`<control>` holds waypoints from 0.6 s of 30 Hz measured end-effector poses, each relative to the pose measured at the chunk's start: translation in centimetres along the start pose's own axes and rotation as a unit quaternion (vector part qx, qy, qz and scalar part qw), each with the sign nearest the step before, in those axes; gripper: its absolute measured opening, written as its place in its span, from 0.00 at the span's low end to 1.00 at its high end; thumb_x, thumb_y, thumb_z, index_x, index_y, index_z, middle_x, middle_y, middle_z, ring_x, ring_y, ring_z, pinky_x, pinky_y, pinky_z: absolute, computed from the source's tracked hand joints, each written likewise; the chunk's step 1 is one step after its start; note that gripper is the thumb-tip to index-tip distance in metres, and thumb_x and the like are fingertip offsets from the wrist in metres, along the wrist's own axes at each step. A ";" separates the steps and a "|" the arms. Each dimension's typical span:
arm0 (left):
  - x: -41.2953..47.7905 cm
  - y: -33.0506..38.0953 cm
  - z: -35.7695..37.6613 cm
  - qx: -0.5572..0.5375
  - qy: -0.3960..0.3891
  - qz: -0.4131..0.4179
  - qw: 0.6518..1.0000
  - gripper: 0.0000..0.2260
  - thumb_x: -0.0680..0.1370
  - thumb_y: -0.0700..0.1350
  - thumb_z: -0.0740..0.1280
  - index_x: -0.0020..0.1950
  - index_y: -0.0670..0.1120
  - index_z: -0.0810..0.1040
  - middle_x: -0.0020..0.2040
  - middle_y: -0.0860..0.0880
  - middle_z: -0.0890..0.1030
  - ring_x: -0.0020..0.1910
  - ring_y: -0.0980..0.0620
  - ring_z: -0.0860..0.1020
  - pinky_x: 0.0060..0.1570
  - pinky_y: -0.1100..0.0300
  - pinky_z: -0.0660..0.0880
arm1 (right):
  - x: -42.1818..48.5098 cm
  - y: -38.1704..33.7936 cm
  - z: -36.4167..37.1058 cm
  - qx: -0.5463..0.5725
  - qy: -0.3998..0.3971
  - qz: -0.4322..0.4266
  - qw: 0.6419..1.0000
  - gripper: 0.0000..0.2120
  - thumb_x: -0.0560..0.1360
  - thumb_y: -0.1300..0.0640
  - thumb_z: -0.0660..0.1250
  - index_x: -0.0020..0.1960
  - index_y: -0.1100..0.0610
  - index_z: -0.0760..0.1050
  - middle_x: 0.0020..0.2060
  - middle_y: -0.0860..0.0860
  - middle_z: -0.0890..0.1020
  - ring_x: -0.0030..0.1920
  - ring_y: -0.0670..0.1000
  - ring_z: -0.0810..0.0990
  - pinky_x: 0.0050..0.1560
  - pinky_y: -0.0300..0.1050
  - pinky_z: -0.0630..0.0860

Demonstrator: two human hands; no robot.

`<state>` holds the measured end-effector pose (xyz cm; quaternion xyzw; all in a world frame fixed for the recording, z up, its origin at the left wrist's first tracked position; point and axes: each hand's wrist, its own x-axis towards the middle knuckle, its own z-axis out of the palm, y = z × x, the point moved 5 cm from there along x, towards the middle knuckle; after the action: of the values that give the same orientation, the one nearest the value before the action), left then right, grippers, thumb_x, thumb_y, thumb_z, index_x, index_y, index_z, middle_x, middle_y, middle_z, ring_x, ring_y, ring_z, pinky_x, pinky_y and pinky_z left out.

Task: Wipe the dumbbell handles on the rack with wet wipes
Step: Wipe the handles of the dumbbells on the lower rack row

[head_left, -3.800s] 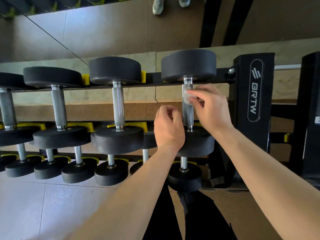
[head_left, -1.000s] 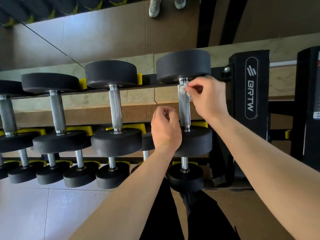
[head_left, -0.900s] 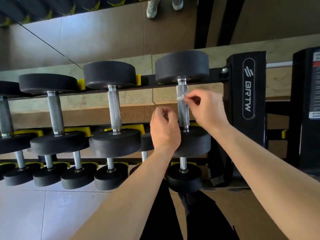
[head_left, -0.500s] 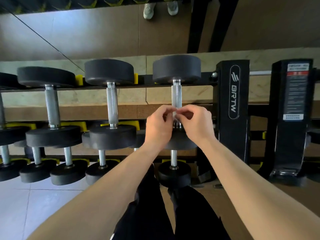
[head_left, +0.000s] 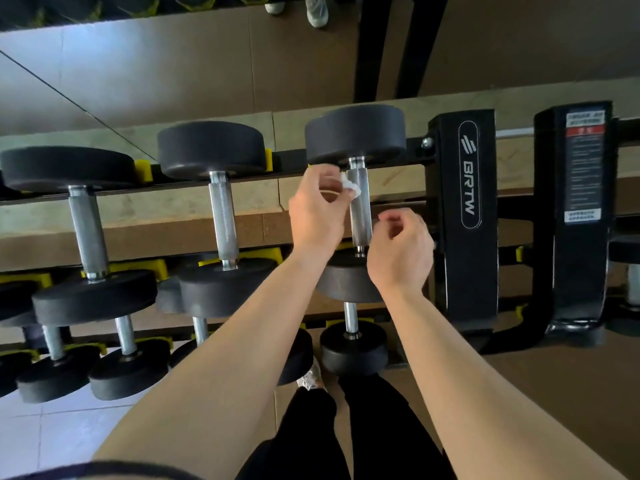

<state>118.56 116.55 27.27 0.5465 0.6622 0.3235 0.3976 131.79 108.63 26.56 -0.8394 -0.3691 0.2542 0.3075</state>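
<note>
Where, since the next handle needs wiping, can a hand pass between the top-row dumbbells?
Widest gap: between the left handle and the middle handle. Narrower: between the middle handle and the left hand. Crowded around the right handle, with wet wipe, right hand and rack upright close.

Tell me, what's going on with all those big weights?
A person is cleaning dumbbells on a black rack. Their left hand pinches a small white wet wipe against the top of the metal handle of the rightmost dumbbell on the upper row. Their right hand hovers loosely curled beside the handle's lower end, holding nothing.
</note>
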 end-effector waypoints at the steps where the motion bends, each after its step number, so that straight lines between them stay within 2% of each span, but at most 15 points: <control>1: 0.4 0.0 0.5 0.003 -0.006 0.007 1.000 0.10 0.77 0.45 0.74 0.56 0.52 0.79 0.48 0.60 0.80 0.46 0.67 0.77 0.45 0.78 0.70 | 0.1 -0.1 0.1 -0.012 -0.002 -0.003 1.000 0.05 0.80 0.55 0.63 0.51 0.49 0.78 0.47 0.42 0.78 0.43 0.38 0.73 0.41 0.32 0.66; 6: 1.7 -0.6 1.7 0.040 -0.026 0.055 0.997 0.07 0.77 0.46 0.74 0.54 0.50 0.83 0.52 0.56 0.79 0.50 0.59 0.77 0.48 0.73 0.70 | 0.1 -0.1 0.0 -0.012 -0.005 -0.010 1.000 0.09 0.80 0.58 0.60 0.47 0.51 0.78 0.45 0.44 0.78 0.44 0.41 0.75 0.40 0.33 0.67; 10: 0.3 -1.1 1.1 0.098 -0.084 0.146 0.981 0.06 0.79 0.46 0.72 0.54 0.48 0.83 0.49 0.55 0.81 0.46 0.61 0.77 0.45 0.75 0.69 | 0.1 -0.1 0.0 -0.015 -0.003 0.004 1.000 0.10 0.79 0.60 0.59 0.45 0.53 0.78 0.43 0.44 0.78 0.42 0.41 0.75 0.38 0.33 0.65; 13: -1.0 -2.2 1.0 0.120 -0.130 0.180 0.968 0.05 0.79 0.47 0.71 0.53 0.48 0.82 0.47 0.56 0.81 0.44 0.61 0.78 0.46 0.73 0.73 | 0.2 -0.1 0.1 -0.022 -0.006 0.008 1.000 0.11 0.79 0.60 0.59 0.43 0.53 0.77 0.42 0.44 0.78 0.41 0.41 0.75 0.36 0.32 0.64; 15: -0.5 -2.2 1.1 0.099 -0.110 0.182 0.972 0.05 0.79 0.46 0.71 0.52 0.47 0.83 0.47 0.54 0.82 0.45 0.60 0.78 0.47 0.71 0.74 | 0.2 -0.1 0.1 -0.021 -0.008 0.011 1.000 0.10 0.79 0.60 0.60 0.42 0.54 0.77 0.42 0.45 0.78 0.41 0.42 0.75 0.36 0.32 0.65; 18: 0.9 -1.2 2.1 0.062 -0.033 0.160 0.985 0.05 0.79 0.47 0.71 0.52 0.46 0.83 0.49 0.53 0.81 0.46 0.61 0.76 0.47 0.76 0.70 | 0.2 -0.2 0.1 -0.019 -0.008 0.008 1.000 0.10 0.79 0.60 0.60 0.42 0.54 0.77 0.41 0.45 0.78 0.41 0.43 0.76 0.37 0.33 0.66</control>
<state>119.77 117.14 25.10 0.6795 0.5711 0.3231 0.3281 131.76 108.96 26.55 -0.8459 -0.3696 0.2567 0.2863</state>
